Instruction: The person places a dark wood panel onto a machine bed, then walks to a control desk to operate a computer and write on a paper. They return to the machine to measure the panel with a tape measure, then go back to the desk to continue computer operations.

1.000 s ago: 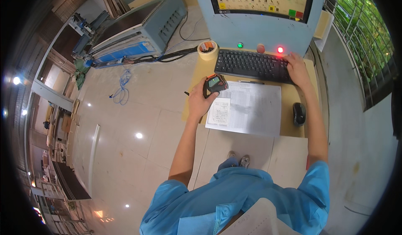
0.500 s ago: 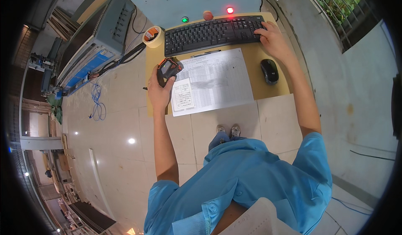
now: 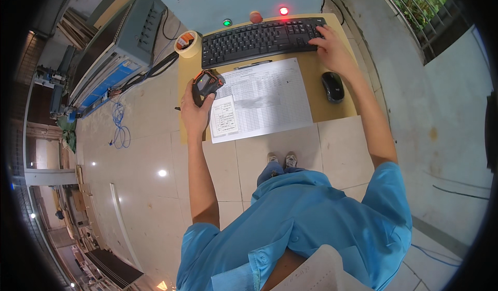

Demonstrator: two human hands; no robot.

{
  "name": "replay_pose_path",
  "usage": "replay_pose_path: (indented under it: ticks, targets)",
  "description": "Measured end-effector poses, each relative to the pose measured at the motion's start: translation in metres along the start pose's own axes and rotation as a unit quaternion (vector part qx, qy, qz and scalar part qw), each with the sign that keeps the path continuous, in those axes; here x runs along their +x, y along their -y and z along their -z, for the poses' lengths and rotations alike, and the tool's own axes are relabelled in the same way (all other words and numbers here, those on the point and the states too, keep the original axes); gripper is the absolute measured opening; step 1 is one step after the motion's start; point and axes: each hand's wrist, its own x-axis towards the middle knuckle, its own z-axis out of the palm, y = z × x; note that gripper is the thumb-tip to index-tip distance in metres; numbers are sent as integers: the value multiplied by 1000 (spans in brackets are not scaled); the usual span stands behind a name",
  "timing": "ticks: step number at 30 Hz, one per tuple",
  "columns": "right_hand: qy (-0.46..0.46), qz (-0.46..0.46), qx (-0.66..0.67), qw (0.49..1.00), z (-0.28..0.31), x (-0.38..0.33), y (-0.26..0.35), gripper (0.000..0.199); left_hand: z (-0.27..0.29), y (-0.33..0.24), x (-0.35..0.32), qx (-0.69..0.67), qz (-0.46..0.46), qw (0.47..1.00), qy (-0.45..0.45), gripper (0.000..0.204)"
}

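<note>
My left hand is closed around a black handheld device with orange trim, whose exact kind I cannot make out. It rests over the upper left corner of a printed table sheet. A smaller printed card lies on that sheet, just right of my left thumb. At the number pad of a black keyboard, my right hand has its fingers stretched out over the keys, holding nothing. Below that hand sits a black mouse. A dark pen lies along the sheet's top edge.
A roll of tape stands left of the keyboard on the yellowish tabletop. Behind rises a light blue cabinet with a green light, a red button and a red light. Grey machinery stands left; a wall runs along the right.
My right hand has shifted slightly left and down over the number pad. My left hand keeps hold of the device; the whole view has moved a little.
</note>
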Motion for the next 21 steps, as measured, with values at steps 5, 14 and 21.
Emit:
replay_pose_path:
  ticks: [5,14,21]
  targets:
    - [-50,-42,-25,998,16,5,-23,40,0,-2,-1,-15,-5,1000,-6,77]
    - [3,-41,-6,999,-4,17,-11,40,3,-5,-1,3,-8,1000,-5,79]
    - [-20,-48,6,999,-6,18,-28,38,-2,5,2,-26,-17,1000,-7,79]
